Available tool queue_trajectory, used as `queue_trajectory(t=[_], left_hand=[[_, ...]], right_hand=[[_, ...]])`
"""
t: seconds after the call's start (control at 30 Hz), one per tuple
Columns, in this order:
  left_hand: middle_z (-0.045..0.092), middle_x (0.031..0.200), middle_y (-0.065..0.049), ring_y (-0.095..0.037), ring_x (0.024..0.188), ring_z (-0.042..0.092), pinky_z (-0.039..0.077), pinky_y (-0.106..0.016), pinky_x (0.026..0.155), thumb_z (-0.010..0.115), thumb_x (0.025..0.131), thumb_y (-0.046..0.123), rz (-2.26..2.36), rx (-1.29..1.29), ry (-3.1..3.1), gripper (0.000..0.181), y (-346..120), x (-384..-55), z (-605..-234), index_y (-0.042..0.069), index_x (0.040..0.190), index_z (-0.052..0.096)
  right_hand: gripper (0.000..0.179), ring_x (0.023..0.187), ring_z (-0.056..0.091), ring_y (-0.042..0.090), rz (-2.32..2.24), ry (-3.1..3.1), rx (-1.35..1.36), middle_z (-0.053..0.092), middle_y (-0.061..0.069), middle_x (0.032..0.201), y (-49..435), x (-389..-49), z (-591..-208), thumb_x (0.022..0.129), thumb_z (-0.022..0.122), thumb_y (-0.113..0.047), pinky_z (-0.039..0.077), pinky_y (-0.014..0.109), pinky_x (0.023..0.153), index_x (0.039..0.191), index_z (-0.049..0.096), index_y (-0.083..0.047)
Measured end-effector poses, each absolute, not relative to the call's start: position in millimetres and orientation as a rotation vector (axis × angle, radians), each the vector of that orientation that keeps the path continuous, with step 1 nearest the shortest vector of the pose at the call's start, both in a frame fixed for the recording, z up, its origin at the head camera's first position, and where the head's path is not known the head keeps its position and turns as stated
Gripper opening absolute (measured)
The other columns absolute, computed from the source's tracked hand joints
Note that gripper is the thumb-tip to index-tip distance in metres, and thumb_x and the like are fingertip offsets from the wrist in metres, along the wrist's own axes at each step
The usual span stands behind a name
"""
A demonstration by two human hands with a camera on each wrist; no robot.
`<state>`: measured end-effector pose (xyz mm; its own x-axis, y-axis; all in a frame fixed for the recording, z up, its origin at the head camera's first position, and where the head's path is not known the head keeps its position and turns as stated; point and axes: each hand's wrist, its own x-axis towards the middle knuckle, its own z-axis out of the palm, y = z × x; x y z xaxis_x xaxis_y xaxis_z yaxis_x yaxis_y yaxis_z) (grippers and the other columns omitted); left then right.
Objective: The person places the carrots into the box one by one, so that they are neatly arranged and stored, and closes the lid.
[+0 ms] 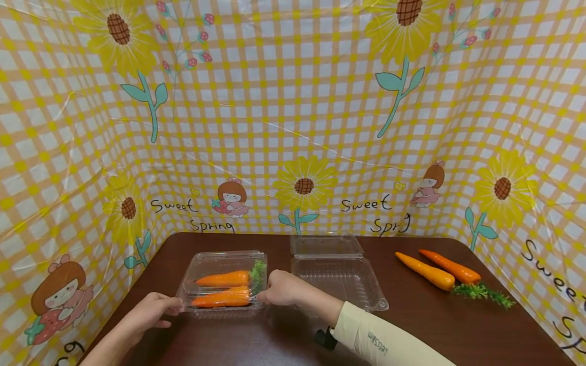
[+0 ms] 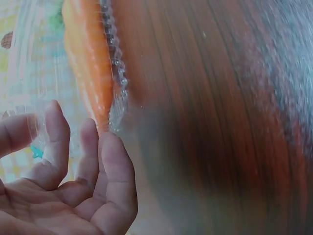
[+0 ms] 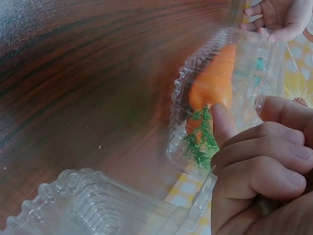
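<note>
A clear hinged plastic box [image 1: 197,262] stands on the left of the table with its lid down over two orange carrots [image 1: 224,279]. Green leafy tops [image 1: 258,274] show at the right end of the box. My left hand [image 1: 153,310] pinches the front left corner between thumb and finger, its other fingers loosely bent in the left wrist view. At the front right corner, my right hand [image 1: 285,290] pinches the rim with thumb and index finger. The remaining fingers [image 3: 264,147] of that hand are curled, as the right wrist view shows.
A second clear box [image 1: 339,279] lies with its lid open behind my right forearm. Two more carrots [image 1: 430,272], one lighter orange, lie at the right with green leaves [image 1: 485,293]. Checked cloth [image 1: 293,127] with sunflowers surrounds the dark brown table [image 1: 206,340].
</note>
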<state>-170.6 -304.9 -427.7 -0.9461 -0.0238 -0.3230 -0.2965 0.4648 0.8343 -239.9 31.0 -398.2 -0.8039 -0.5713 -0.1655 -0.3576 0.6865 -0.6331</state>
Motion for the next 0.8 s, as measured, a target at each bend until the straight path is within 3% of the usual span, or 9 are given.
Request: queue_trajectory(t=[0.13,0.23,0.43,0.8], left_hand=[[0.064,0.108,-0.01,-0.02,0.099,0.06,0.056,-0.043,0.083,0.057,0.1,0.024,1.541,-0.215,2.397,0.037,-308.3,-169.1,-428.8,-0.01,0.103,0.073],[0.063,0.105,-0.007,-0.018,0.097,0.059,0.056,-0.041,0.082,0.058,0.1,0.023,1.58,-0.179,2.363,0.036,-309.6,-168.2,-429.8,-0.01,0.103,0.072],[0.064,0.103,-0.005,-0.017,0.095,0.059,0.055,-0.038,0.08,0.059,0.099,0.021,1.628,-0.189,2.343,0.033,-309.0,-166.4,-430.9,-0.009,0.102,0.072],[0.065,0.098,-0.002,-0.017,0.092,0.059,0.055,-0.035,0.077,0.06,0.097,0.019,1.68,-0.287,2.367,0.029,-308.0,-167.7,-434.4,-0.007,0.097,0.074]], right_hand=[[0.041,0.04,0.021,0.009,-0.883,2.546,-0.693,0.042,-0.006,0.041,29.5,-238.3,-398.3,0.092,0.071,-0.021,0.021,0.026,0.044,0.063,0.073,0.008],[0.045,0.039,0.021,0.01,-0.913,2.541,-0.661,0.036,-0.008,0.041,29.1,-236.1,-398.5,0.092,0.071,-0.019,0.02,0.026,0.042,0.054,0.066,0.004],[0.058,0.037,0.019,0.01,-0.956,2.515,-0.618,0.026,-0.008,0.042,28.7,-231.7,-400.0,0.093,0.069,-0.019,0.02,0.026,0.039,0.043,0.04,-0.018],[0.052,0.042,0.013,0.012,-1.12,2.389,-0.495,0.022,-0.006,0.047,22.7,-230.8,-402.9,0.091,0.064,-0.014,0.014,0.028,0.042,0.048,0.034,-0.019]])
